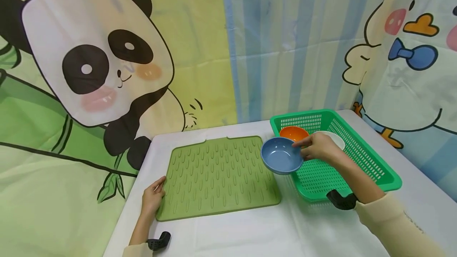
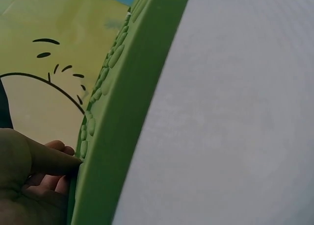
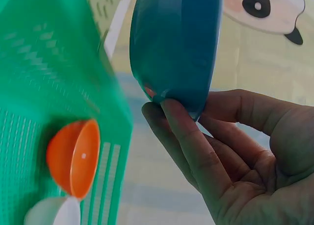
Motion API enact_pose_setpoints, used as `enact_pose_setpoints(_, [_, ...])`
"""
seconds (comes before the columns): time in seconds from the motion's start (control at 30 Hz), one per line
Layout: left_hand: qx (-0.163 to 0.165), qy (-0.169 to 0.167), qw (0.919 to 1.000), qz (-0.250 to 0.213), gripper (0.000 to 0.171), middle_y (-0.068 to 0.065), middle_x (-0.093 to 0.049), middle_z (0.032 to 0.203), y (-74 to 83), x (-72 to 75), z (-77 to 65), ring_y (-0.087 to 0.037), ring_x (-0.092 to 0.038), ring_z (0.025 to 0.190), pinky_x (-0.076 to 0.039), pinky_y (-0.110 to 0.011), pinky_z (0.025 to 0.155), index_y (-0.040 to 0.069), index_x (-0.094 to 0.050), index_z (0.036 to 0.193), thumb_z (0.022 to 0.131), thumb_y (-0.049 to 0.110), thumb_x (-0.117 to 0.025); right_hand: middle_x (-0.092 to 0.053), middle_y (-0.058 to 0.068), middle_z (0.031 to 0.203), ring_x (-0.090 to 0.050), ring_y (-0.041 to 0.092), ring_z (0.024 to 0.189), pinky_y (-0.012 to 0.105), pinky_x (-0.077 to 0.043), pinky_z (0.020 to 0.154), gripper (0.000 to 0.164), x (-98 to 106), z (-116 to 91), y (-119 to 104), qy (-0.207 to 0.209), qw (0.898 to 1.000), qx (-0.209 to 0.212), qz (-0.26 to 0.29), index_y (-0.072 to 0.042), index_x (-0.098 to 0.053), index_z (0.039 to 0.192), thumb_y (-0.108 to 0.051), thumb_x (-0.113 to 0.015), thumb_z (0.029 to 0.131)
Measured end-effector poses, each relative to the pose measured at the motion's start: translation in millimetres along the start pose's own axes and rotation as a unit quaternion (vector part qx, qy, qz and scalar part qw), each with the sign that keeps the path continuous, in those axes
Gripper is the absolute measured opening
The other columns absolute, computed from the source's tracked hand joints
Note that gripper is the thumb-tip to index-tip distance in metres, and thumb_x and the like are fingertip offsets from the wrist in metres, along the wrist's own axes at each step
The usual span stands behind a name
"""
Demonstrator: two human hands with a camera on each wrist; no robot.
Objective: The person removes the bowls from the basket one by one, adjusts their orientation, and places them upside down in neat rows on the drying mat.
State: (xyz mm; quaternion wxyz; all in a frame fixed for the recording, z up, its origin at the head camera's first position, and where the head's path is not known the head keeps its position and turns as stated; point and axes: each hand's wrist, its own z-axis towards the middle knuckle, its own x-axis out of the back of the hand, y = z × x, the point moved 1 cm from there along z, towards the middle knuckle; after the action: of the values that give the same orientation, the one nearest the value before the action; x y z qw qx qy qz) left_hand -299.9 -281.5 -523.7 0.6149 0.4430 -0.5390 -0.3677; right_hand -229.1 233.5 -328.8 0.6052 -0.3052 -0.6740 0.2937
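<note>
Blue bowl (image 1: pixel 280 156) in the air, opening up, over the gap between mat and basket; its height we cannot tell. Our right hand (image 1: pixel 319 148) has it clamped at the rim, thumb one side, fingers the other, as the right wrist view confirms. Behind and below, the green basket (image 1: pixel 373 167) holds an orange bowl (image 1: pixel 293 133) and a white bowl (image 1: pixel 338 141). To the left lies the green ridged mat (image 1: pixel 219 173), bare; our left hand (image 1: pixel 152 197) pinches its left edge between thumb and fingers. Beneath all, the white-covered table (image 1: pixel 214 237); beyond, a printed curtain (image 1: pixel 192 50) with a panda. We judge the step in hand a carry, with the bowl not yet set down. The next move, we reckon, calls for a level bowl, an even rim grip and a steady mat.
</note>
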Motion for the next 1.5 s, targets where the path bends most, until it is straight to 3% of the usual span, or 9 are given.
enact_pose_setpoints(0.17, [-0.006, 0.0, 1.0, 0.002, 0.046, -0.023, -0.043, 0.134, 3.1, -1.9, 0.0, -0.029, -0.04, 0.124, -0.039, -0.006, 0.082, -0.009, -0.046, 0.131, 0.085, -0.01, -0.05, -0.062, 0.026, 0.106, -0.066, 0.018, 0.069, 0.029, -0.056, 0.063, 0.03, -12.7, 0.5, -10.5, -0.011, 1.0, 0.012, 0.002, 0.005, -0.067, 0.108, 0.005, -0.059, 0.078])
enact_pose_setpoints(0.3, [-0.016, 0.001, 0.9983, 0.056, 0.042, -0.024, -0.048, 0.13, 13.0, -4.3, -1.6, -0.031, -0.048, 0.119, -0.043, -0.01, 0.082, -0.004, -0.05, 0.13, 0.088, 0.002, -0.055, -0.063, 0.024, 0.105, -0.065, 0.018, 0.07, 0.029, -0.056, 0.063, 0.03, -18.4, 2.2, -14.6, -0.015, 1.0, 0.015, -0.002, 0.003, -0.068, 0.107, 0.004, -0.06, 0.077])
enact_pose_setpoints(0.4, [-0.054, 0.016, 0.9942, 0.092, 0.04, -0.023, -0.051, 0.127, 30.9, -10.6, -7.5, -0.032, -0.051, 0.114, -0.047, -0.025, 0.088, 0.002, -0.053, 0.129, 0.089, 0.005, -0.057, -0.063, 0.024, 0.106, -0.065, 0.017, 0.07, 0.029, -0.056, 0.063, 0.03, -21.5, 3.2, -16.4, -0.017, 1.0, 0.021, -0.001, 0.003, -0.069, 0.106, 0.004, -0.061, 0.077])
enact_pose_setpoints(0.53, [-0.153, 0.006, 0.9868, 0.052, 0.039, -0.019, -0.048, 0.133, 74.9, -30.7, -25.9, -0.031, -0.044, 0.122, -0.039, -0.038, 0.099, 0.006, -0.054, 0.129, 0.09, 0.007, -0.06, -0.061, 0.025, 0.11, -0.065, 0.018, 0.069, 0.029, -0.056, 0.063, 0.029, -24.3, 3.5, -19.0, -0.022, 0.999, 0.027, 0.0, 0.003, -0.069, 0.105, 0.004, -0.061, 0.077])
enact_pose_setpoints(0.67, [-0.256, -0.102, 0.9611, -0.017, 0.059, -0.018, -0.037, 0.141, 133.6, -60.1, -57.2, -0.033, -0.032, 0.131, -0.027, -0.036, 0.106, -0.001, -0.039, 0.138, 0.086, 0.007, -0.065, -0.06, 0.026, 0.113, -0.065, 0.018, 0.07, 0.029, -0.056, 0.063, 0.029, -26.4, 1.8, -23.6, -0.028, 0.999, 0.029, 0.001, 0.003, -0.069, 0.105, 0.004, -0.061, 0.077])
enact_pose_setpoints(0.83, [-0.325, -0.232, 0.917, -0.013, 0.103, -0.015, -0.019, 0.149, 182.3, -97.6, -89.2, -0.034, -0.02, 0.135, -0.018, -0.047, 0.108, -0.002, -0.008, 0.146, 0.071, 0.005, -0.079, -0.06, 0.026, 0.111, -0.066, 0.02, 0.071, 0.03, -0.056, 0.064, 0.028, -30.4, -0.1, -31.1, -0.035, 0.999, 0.032, 0.01, 0.003, -0.069, 0.104, 0.006, -0.06, 0.077])
enact_pose_setpoints(0.93, [-0.328, -0.269, 0.9055, -0.013, 0.118, -0.012, -0.013, 0.151, 191.3, -117.7, -95.2, -0.032, -0.016, 0.137, -0.017, -0.049, 0.108, 0.0, 0.001, 0.146, 0.064, 0.004, -0.083, -0.06, 0.026, 0.111, -0.067, 0.021, 0.071, 0.031, -0.056, 0.064, 0.027, -33.4, -1.2, -35.6, -0.037, 0.999, 0.029, 0.01, 0.002, -0.07, 0.104, 0.006, -0.061, 0.078])
enact_pose_setpoints(1.1, [-0.312, -0.304, 0.8988, -0.047, 0.123, -0.011, -0.014, 0.151, 189.6, -141.3, -95.8, -0.028, -0.016, 0.137, -0.019, -0.046, 0.109, 0.0, 0.005, 0.146, 0.062, 0.005, -0.085, -0.062, 0.023, 0.109, -0.067, 0.02, 0.07, 0.033, -0.056, 0.065, 0.028, -37.1, -4.2, -41.5, -0.043, 0.999, 0.027, 0.005, -0.001, -0.07, 0.104, 0.004, -0.061, 0.078])
enact_pose_setpoints(1.5, [-0.281, -0.331, 0.8916, -0.129, 0.117, -0.021, -0.02, 0.148, 184.4, -157.8, -97.8, -0.03, -0.027, 0.133, -0.024, -0.042, 0.107, -0.004, 0.002, 0.145, 0.065, 0.002, -0.083, -0.066, 0.019, 0.101, -0.066, 0.019, 0.066, 0.031, -0.056, 0.061, 0.029, -44.3, -4.3, -43.2, -0.048, 0.998, 0.044, 0.008, -0.002, -0.072, 0.101, 0.005, -0.062, 0.074])
